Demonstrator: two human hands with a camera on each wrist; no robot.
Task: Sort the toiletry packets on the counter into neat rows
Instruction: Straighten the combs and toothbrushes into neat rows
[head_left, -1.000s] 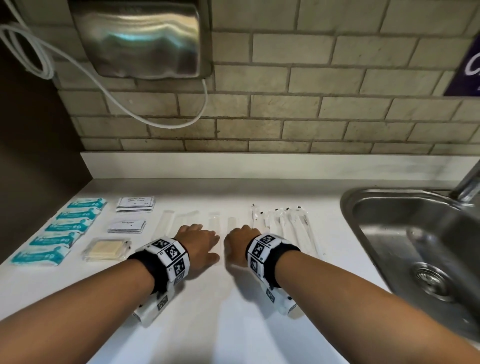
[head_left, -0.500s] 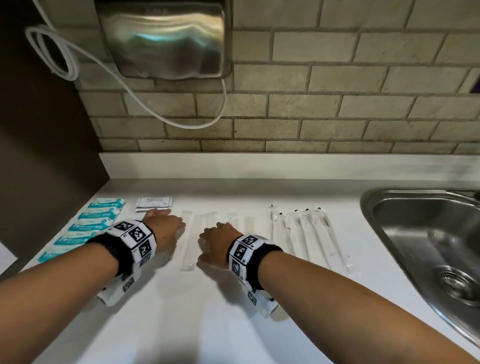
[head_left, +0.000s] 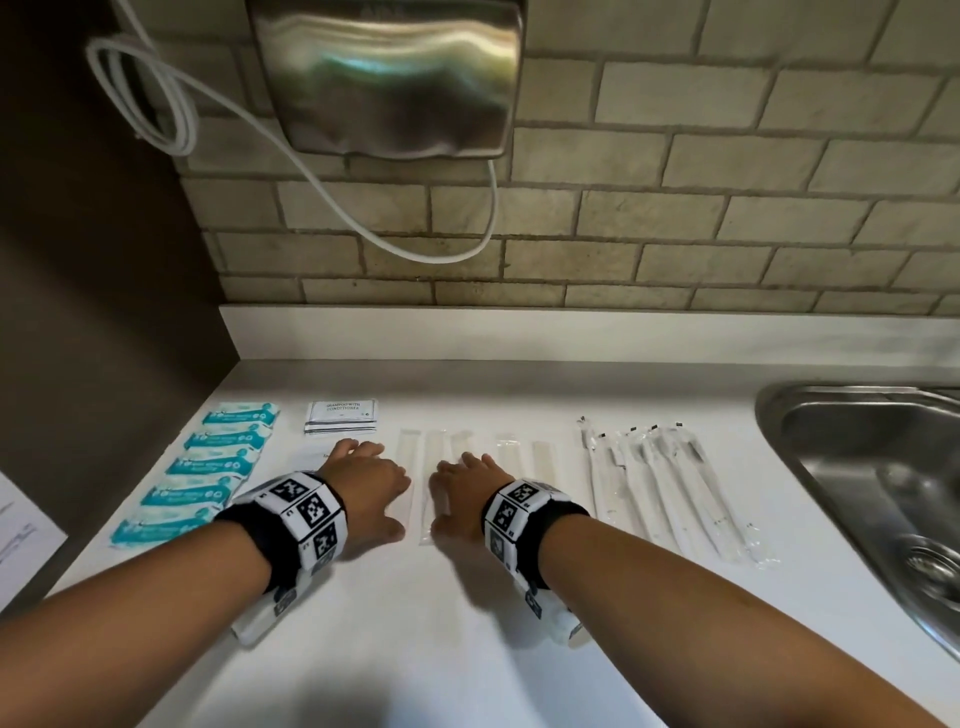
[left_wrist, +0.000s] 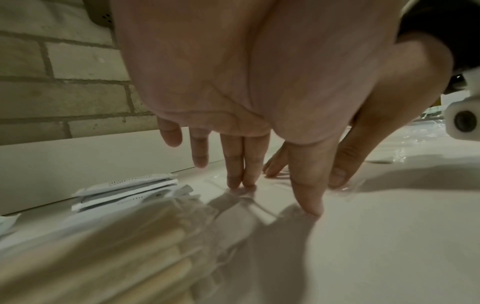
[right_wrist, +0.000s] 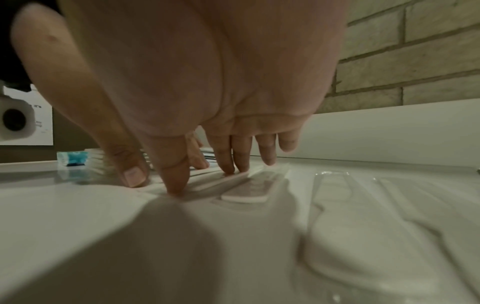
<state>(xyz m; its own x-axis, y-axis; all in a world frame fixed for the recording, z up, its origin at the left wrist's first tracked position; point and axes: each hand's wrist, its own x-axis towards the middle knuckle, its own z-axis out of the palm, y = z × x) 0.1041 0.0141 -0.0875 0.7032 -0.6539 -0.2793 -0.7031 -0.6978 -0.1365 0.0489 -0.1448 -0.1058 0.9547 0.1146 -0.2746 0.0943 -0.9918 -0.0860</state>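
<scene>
Top sachet (head_left: 341, 415) by the counter's (head_left: 467, 649) back-left corner reads "SHAMPOO WITH CONDITIONER". Clear long packets (head_left: 434, 467) lie mid-counter, long axes running front-to-back. L hand (head_left: 366, 491) & R hand (head_left: 465, 493) have straight fingers, tips pressing these packets; nothing gripped.

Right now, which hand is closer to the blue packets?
Left. The left hand lies just right of the blue packets, with a narrow strip of counter between. The right hand is farther right, beyond the left hand, fingertips on the clear packets.
</scene>
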